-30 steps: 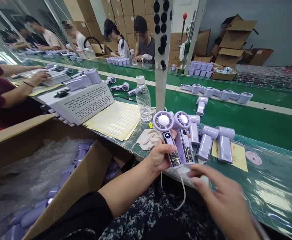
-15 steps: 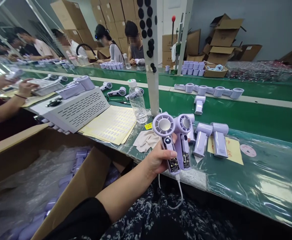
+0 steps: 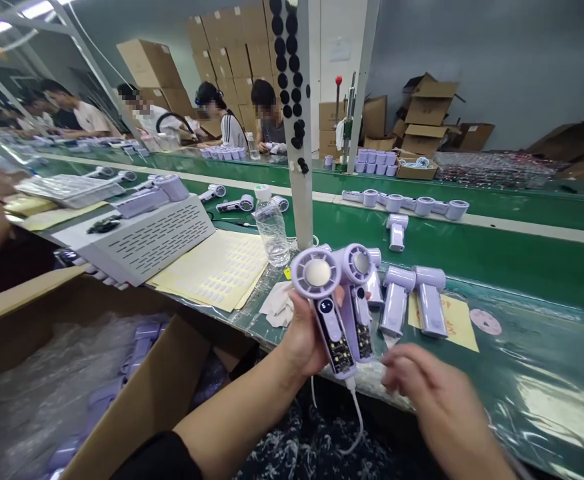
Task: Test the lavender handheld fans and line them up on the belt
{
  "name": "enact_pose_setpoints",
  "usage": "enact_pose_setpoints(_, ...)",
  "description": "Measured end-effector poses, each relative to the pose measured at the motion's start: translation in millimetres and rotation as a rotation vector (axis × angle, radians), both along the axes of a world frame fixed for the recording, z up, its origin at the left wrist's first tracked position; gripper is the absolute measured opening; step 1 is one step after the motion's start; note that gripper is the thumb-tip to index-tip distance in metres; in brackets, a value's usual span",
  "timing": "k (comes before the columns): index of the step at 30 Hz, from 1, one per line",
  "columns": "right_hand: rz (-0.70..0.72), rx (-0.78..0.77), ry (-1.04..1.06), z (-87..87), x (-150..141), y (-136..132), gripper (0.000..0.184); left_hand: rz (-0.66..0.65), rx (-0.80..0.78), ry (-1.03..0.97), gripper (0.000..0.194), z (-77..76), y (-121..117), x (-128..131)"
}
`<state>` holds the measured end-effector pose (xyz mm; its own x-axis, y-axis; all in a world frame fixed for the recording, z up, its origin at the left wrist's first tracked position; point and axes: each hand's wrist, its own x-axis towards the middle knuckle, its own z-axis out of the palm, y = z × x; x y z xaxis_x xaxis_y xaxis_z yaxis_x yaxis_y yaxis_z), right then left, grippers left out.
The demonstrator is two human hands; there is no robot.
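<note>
The right hand (image 3: 435,393) hovers low, palm down, fingers loosely curled and blurred, holding nothing, just below the fans. The left hand (image 3: 306,337), forearm angled up from the lap, grips 2 lilac handheld fans (image 3: 339,300) upright by their handles above the green bench edge (image 3: 522,373). A white cable (image 3: 355,420) hangs beneath. 2 more fans (image 3: 412,303) lie beyond.

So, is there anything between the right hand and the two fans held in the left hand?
Nothing visible: the right hand hovers just right of the two purple handheld fans gripped by the left hand, with open air between.
</note>
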<state>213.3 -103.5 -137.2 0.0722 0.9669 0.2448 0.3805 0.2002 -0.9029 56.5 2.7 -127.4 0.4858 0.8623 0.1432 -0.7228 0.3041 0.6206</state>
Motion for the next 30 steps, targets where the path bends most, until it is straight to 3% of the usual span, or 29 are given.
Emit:
enact_pose_setpoints(2, 0.18, -0.099, 0.069, -2.6, -14.8, 10.2, 0.036, 0.077, 0.002, -0.023, 0.072, 3.6, -0.1, 6.0)
enact_pose_setpoints(4, 0.218, -0.155, 0.144, -2.6, -28.9, 12.7, 0.042, 0.13, 0.001, -0.028, 0.07, 5.6, 2.3, 9.7)
enact_pose_setpoints(6, 0.217, -0.09, 0.167, 1.1, -34.6, 10.5, 0.047, 0.165, -0.044, -0.029, 0.067, 6.1, 8.9, 8.9)
enact_pose_setpoints(9, 0.434, 0.046, 0.132, 8.8, -18.1, 10.5, 0.049, 0.298, -0.16, -0.017, 0.065, 6.4, 23.1, 1.2)
enact_pose_setpoints(10, 0.426, 0.051, 0.095, 10.1, -7.4, 13.7, 0.048, 0.358, -0.173, -0.003, 0.065, 6.9, 26.4, -1.6)
enact_pose_setpoints(12, 0.136, 0.036, -0.036, 8.8, 14.9, 25.2, 0.044, 0.409, -0.121, 0.033, 0.062, 8.3, 27.1, -5.6)
enact_pose_setpoints(14, -0.251, 0.057, -0.158, 3.8, 28.3, 38.7, 0.04, 0.309, -0.027, 0.074, 0.055, 8.8, 19.9, -6.6)
enact_pose_setpoints(15, -0.338, 0.061, -0.156, 1.1, 29.7, 43.7, 0.045, 0.232, 0.021, 0.094, 0.05, 8.3, 14.8, -6.6)
enact_pose_setpoints(16, -0.317, 0.053, -0.099, -1.1, 27.9, 46.6, 0.053, 0.158, 0.073, 0.121, 0.046, 7.3, 9.8, -6.8)
enact_pose_setpoints(18, -0.065, -0.028, 0.152, -3.1, 19.3, 45.3, 0.062, 0.003, 0.193, 0.218, 0.04, 4.0, 3.0, -9.6)
enact_pose_setpoints(20, 0.181, -0.134, 0.434, -1.9, 13.1, 37.4, 0.057, -0.135, 0.302, 0.321, 0.04, 0.4, 2.5, -16.2)
enact_pose_setpoints(21, 0.234, -0.175, 0.538, -0.8, 12.9, 32.8, 0.054, -0.179, 0.34, 0.363, 0.041, -1.3, 4.5, -19.9)
enact_pose_setpoints(24, 0.168, -0.233, 0.628, 0.7, 21.3, 22.9, 0.051, -0.123, 0.299, 0.348, 0.045, -5.3, 14.1, -26.0)
enact_pose_setpoints(27, -0.002, -0.212, 0.574, -1.8, 28.7, 21.6, 0.049, -0.023, 0.078, 0.255, 0.043, -8.0, 18.1, -20.5)
enact_pose_setpoints(30, -0.03, -0.206, 0.691, -2.6, 27.4, 22.1, 0.036, -0.073, -0.064, 0.219, 0.05, -8.8, 13.2, -12.9)
